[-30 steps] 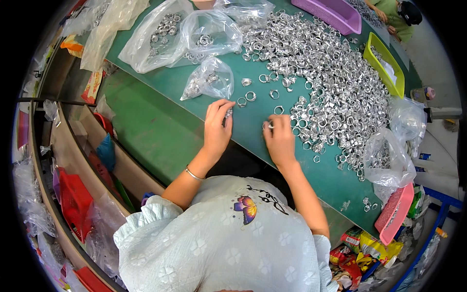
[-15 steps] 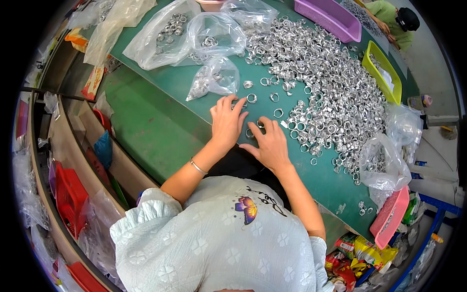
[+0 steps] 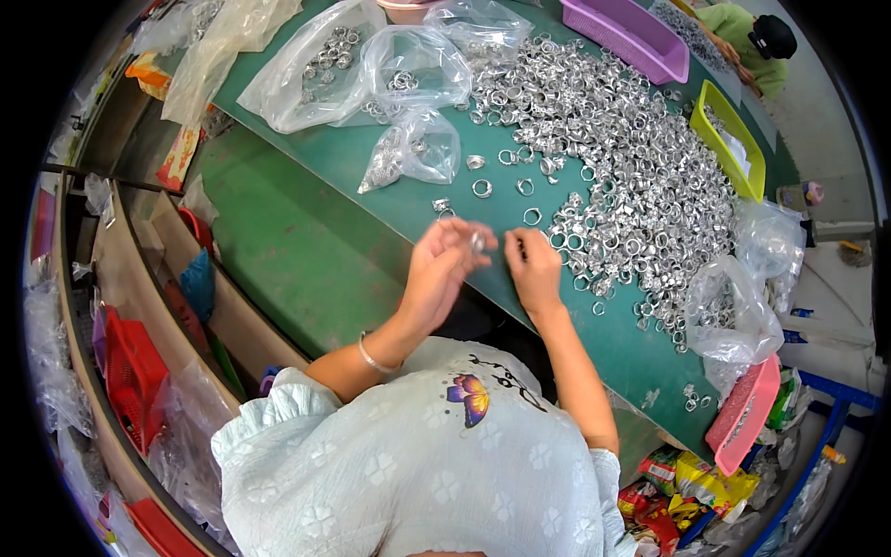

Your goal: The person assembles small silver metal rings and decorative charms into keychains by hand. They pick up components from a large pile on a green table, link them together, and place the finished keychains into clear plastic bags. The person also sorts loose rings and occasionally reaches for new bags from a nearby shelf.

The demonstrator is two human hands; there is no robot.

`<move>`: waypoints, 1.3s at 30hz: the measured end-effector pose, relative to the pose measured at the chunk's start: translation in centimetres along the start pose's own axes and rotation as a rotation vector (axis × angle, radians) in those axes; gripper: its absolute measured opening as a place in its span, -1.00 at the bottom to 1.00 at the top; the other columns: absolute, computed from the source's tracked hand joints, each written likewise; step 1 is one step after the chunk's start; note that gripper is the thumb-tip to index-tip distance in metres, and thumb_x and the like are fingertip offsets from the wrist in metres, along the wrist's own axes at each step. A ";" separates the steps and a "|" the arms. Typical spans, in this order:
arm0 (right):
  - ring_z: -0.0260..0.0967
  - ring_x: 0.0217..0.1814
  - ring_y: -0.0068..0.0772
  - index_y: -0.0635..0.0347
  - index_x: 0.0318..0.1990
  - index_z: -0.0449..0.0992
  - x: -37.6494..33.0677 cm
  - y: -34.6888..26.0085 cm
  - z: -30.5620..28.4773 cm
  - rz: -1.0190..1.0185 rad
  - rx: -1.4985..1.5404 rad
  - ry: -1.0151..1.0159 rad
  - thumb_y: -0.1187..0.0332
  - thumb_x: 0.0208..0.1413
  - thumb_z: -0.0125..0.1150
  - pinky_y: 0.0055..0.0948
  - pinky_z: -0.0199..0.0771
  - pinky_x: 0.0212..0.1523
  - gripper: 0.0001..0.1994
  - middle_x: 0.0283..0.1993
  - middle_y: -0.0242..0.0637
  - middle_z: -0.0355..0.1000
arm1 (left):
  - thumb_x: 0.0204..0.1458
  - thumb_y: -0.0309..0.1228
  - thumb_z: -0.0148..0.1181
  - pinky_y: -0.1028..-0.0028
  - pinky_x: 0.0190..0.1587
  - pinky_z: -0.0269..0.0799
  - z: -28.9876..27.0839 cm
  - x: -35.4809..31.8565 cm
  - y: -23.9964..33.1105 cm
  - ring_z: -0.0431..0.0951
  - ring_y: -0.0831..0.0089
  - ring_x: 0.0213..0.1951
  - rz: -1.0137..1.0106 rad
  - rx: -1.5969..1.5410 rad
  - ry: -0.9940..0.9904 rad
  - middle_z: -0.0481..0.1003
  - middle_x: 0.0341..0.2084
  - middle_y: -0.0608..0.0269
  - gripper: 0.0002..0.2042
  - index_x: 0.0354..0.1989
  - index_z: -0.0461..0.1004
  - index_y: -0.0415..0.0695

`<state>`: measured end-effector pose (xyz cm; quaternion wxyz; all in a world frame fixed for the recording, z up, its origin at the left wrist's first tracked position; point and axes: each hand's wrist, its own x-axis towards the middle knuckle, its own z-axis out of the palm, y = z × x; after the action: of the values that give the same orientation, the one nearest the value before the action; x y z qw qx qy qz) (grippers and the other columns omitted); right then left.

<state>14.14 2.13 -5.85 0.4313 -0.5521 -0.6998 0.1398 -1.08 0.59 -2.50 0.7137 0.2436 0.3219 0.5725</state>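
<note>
My left grip point(image 3: 443, 266): pinching one silver ring point(image 3: 477, 243). My right grip point(image 3: 536, 269): curled, hold unclear; ring pile point(image 3: 640, 176) at its two o'clock.

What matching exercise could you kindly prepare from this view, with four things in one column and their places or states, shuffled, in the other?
Column one:
1. left hand
2. ring heap
3. purple basket
4. pink basket

Column two:
A. beside the bright packets, lower right of the picture
B. at the picture's upper edge
C. holding a silvery ring, blurred
D. spread over the green table

Right pairs: 1-C, 2-D, 3-B, 4-A
</note>
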 end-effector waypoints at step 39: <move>0.32 -0.24 -0.21 0.32 -0.26 0.43 2.7 -5.6 -5.3 0.128 0.265 -0.470 0.53 -0.14 0.24 -0.40 0.35 -0.26 -0.77 -0.26 -0.18 0.37 | 0.10 -0.32 0.04 0.61 -0.38 0.44 1.1 0.6 0.1 0.47 0.45 -0.31 -0.668 -0.410 0.156 0.44 -0.30 0.12 -0.69 -0.08 0.35 -0.28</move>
<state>14.44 1.07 2.23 0.3157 -0.4864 -0.7199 0.3815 -0.22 1.20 -1.83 0.8678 -0.0663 0.3158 0.3779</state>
